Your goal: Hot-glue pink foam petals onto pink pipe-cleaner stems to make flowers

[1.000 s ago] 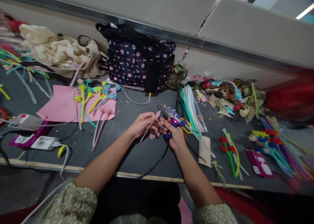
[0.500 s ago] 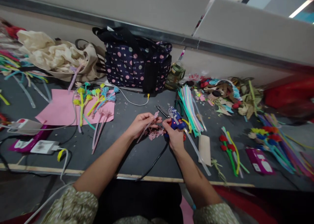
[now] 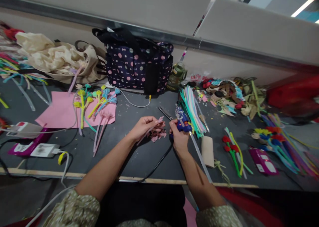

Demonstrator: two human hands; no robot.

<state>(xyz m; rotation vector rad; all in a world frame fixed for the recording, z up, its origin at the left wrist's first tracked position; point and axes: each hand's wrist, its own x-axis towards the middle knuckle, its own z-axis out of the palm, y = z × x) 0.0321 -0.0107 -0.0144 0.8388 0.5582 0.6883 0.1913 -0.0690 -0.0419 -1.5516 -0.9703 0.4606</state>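
Near the middle of the dark table, my left hand (image 3: pixel 145 127) is closed on a thin pink stem (image 3: pixel 146 136) that slants down to the left. Small pink pieces (image 3: pixel 157 134) lie in a heap beside its fingertips. My right hand (image 3: pixel 178 135) is wrapped round a blue glue gun (image 3: pixel 183 122), from which a long clear glue stick (image 3: pixel 199 154) runs toward the table's front edge. Open-bladed scissors (image 3: pixel 164 112) lie just beyond the hands.
A dark patterned bag (image 3: pixel 137 64) and a green bottle (image 3: pixel 176 76) stand at the back. Pink paper (image 3: pixel 57 111) with fuzzy flowers is on the left. Right of the glue gun are pastel stems (image 3: pixel 193 111), a beige block (image 3: pixel 207 151) and red flowers (image 3: pixel 233 149).
My right hand has moved slightly right, away from my left hand, and its grip has shifted round the glue gun. My left hand still holds the pink stem.
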